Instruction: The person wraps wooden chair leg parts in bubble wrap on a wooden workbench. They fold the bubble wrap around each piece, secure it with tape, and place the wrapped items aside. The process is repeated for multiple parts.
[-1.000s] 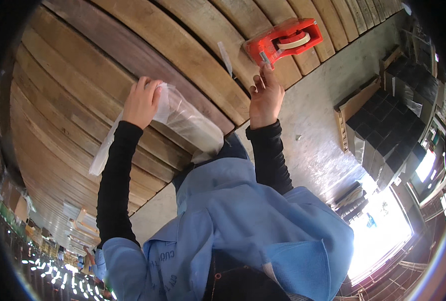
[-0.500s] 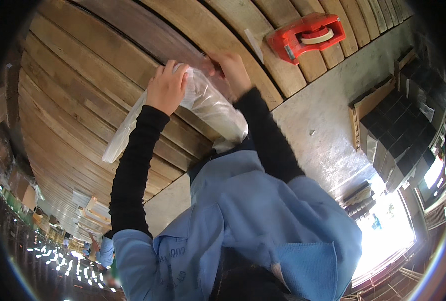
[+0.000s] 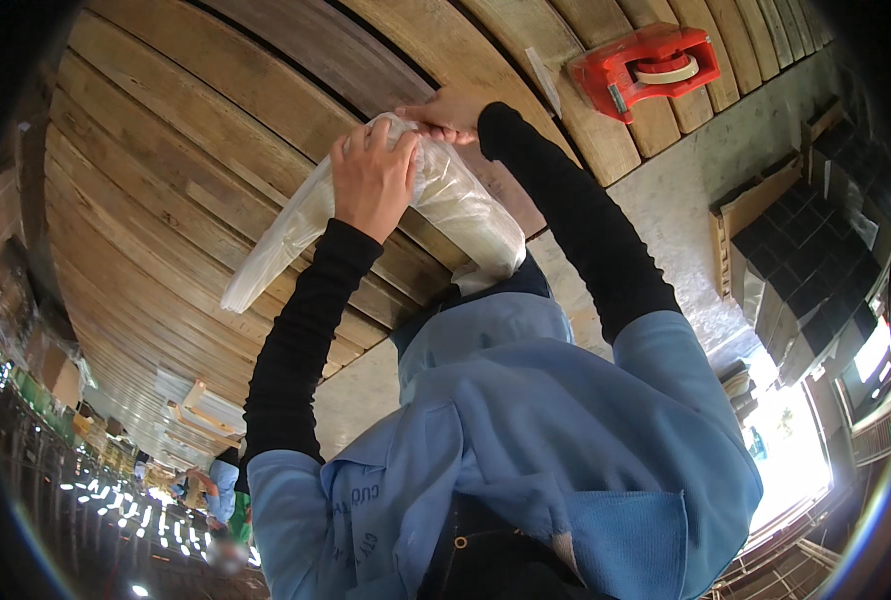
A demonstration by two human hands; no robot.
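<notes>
A bent, V-shaped piece wrapped in whitish, see-through plastic film [image 3: 470, 215] lies on wooden slats in front of me. One leg points to the lower left, the other toward my waist. My left hand [image 3: 373, 180] is closed over the top of its bend, fingers pressed into the film. At the right side of the same bend, my right hand [image 3: 453, 112] has its fingers curled against the film; what lies under them is hidden. A red tape dispenser [image 3: 655, 70] with a pale tape roll sits on the slats to the right.
Long wooden slats [image 3: 165, 200] run beneath the work. A pale strip [image 3: 543, 80] lies beside the dispenser. Beyond a grey surface [image 3: 655, 210] stands a carton [image 3: 755, 195] near stacked dark squares [image 3: 810, 255]. Another person [image 3: 223, 490] is far off at lower left.
My right hand, blurred and slightly apart before, has come in against the bend, its elbow swung outward. My left hand still grips the wrapped piece. The whole view has shifted a little.
</notes>
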